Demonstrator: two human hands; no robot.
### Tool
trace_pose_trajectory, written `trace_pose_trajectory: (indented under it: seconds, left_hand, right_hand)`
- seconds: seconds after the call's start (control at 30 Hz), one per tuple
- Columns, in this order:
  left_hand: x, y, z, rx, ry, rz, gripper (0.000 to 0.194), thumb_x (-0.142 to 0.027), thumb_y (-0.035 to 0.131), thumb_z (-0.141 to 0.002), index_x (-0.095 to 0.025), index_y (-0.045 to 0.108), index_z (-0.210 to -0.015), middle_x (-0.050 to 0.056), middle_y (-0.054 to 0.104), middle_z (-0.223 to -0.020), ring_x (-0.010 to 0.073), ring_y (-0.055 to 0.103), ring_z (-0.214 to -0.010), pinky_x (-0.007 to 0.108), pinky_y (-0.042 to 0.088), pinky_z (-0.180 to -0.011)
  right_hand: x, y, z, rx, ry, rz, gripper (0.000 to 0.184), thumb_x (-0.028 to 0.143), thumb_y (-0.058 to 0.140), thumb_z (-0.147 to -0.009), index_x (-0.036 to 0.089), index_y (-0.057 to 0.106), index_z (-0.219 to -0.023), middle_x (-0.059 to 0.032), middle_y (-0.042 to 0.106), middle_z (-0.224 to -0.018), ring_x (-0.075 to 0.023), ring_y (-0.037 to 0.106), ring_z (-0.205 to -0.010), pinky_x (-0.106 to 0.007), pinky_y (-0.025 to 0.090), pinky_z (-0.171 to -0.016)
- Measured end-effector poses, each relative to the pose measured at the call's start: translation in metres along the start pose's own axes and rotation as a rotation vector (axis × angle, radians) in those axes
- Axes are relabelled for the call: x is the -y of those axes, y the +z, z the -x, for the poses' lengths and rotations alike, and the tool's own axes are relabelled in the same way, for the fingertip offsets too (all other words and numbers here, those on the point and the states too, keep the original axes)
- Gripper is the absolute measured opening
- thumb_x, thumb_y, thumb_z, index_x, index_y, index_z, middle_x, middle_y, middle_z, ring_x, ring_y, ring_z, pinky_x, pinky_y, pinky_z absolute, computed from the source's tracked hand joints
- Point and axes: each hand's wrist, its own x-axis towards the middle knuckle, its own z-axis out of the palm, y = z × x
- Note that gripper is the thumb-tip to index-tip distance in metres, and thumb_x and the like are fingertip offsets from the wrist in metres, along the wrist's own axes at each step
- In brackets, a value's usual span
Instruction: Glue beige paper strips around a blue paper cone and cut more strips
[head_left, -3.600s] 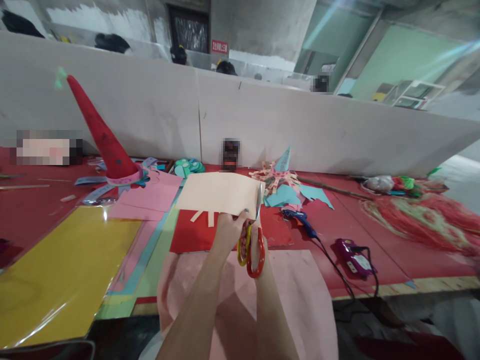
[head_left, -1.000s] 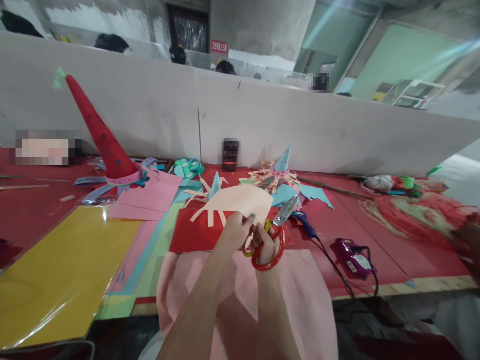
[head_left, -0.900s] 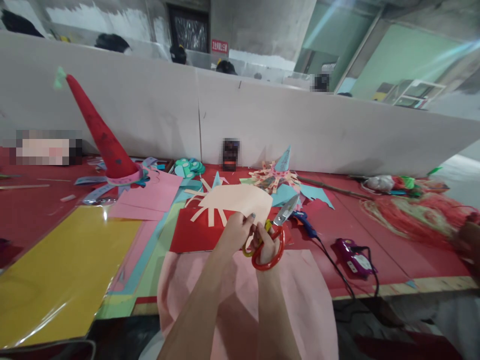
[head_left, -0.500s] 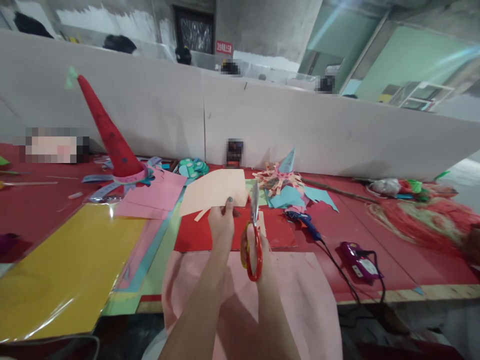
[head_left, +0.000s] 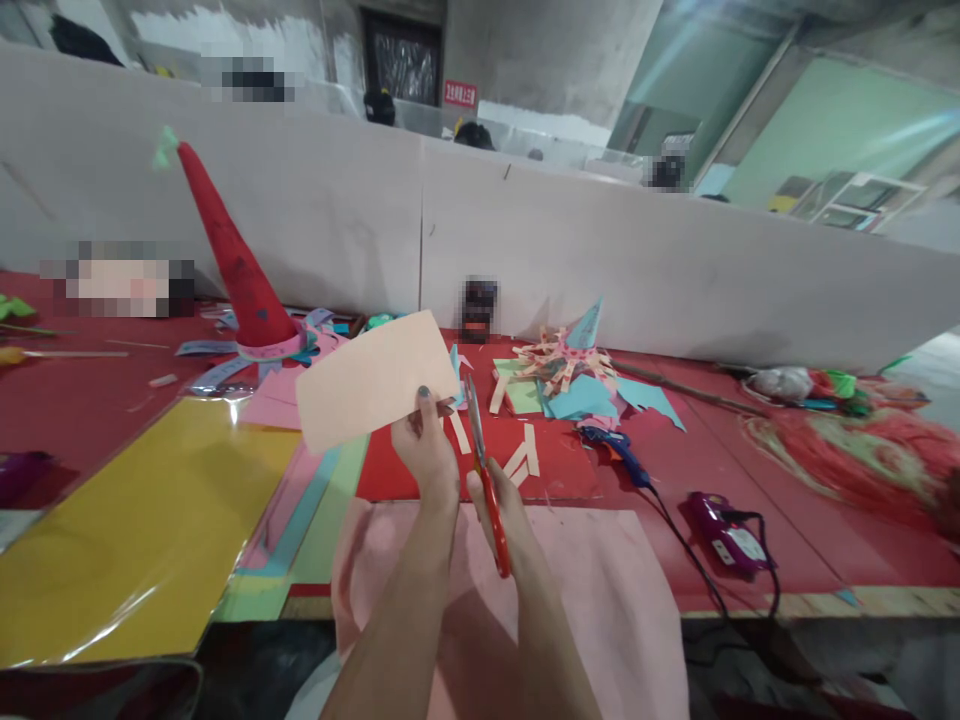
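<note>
We had the cream paper point(head_left: 371, 375) up in our left hand point(head_left: 429, 455), just L of the frame's centre, its grip clamped on the sheet near the lower R corner, thumb on top; the sheet was tilted, w/ its R end higher. Our right hand point(head_left: 510, 505), near centre & a bit lower, had its grip closed on the red-handled scissors point(head_left: 486, 455), blades pointing up, tips near the paper's R edge; we couldn't tell if the blades were apart. Below lay the red sheet point(head_left: 562, 460) on the red surface point(head_left: 810, 480), w/ cut cream strips point(head_left: 531, 450) on it, R of the scissors. Upper L of the frame, the tall red cone point(head_left: 240, 270) leaned L, w/ a pink band around its base; the yellow sheet point(head_left: 150, 520) filled the lower L. R of centre sat the fringed pc. point(head_left: 562, 362) w/ a small blue cone, blue paper scraps point(head_left: 581, 398) just below it, then the blue glue gun point(head_left: 619, 452) & its cord. The purple box point(head_left: 727, 535) was lower R, & the red-&-green fibre bundle point(head_left: 900, 440) at far R.
</note>
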Motion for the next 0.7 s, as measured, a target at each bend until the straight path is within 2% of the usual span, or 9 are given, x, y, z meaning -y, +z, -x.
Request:
trace_pose_trajectory:
  seconds: [0.2,0.37,0.7]
  left_hand:
    - [0.001,-0.001,0.001,0.055,0.001,-0.131,0.031,-0.043,0.056,-0.074,-0.013,0.059,-0.067,0.002,0.061,-0.056,0.0125,0.058,-0.052,0.025,0.047,-0.056]
    - [0.007,-0.001,0.002,0.134,-0.028,-0.161,0.029,-0.042,0.057,-0.073,-0.013,0.059,-0.07,0.002,0.062,-0.059,0.014,0.059,-0.056,0.026,0.047,-0.059]
    - [0.025,0.002,0.009,0.207,-0.065,-0.278,0.034,-0.046,0.058,-0.069,-0.013,0.062,-0.075,0.004,0.062,-0.064,0.0134,0.056,-0.056,0.026,0.046,-0.056]
  right_hand:
    - [0.006,0.0,0.003,0.077,-0.009,0.012,0.026,0.041,0.056,-0.073,0.017,0.045,-0.07,0.0038,0.04,-0.062,-0.0089,0.038,-0.061,-0.02,0.034,-0.056]
    - [0.006,-0.001,0.001,0.058,-0.008,-0.003,0.026,0.042,0.053,-0.075,0.017,0.046,-0.073,0.0026,0.042,-0.064,-0.0094,0.039,-0.062,-0.02,0.034,-0.057]
    - [-0.003,-0.001,-0.003,0.003,-0.005,-0.084,0.028,0.044,0.049,-0.078,0.016,0.049,-0.077,0.0002,0.047,-0.068,-0.0101,0.044,-0.064,-0.021,0.04,-0.062]
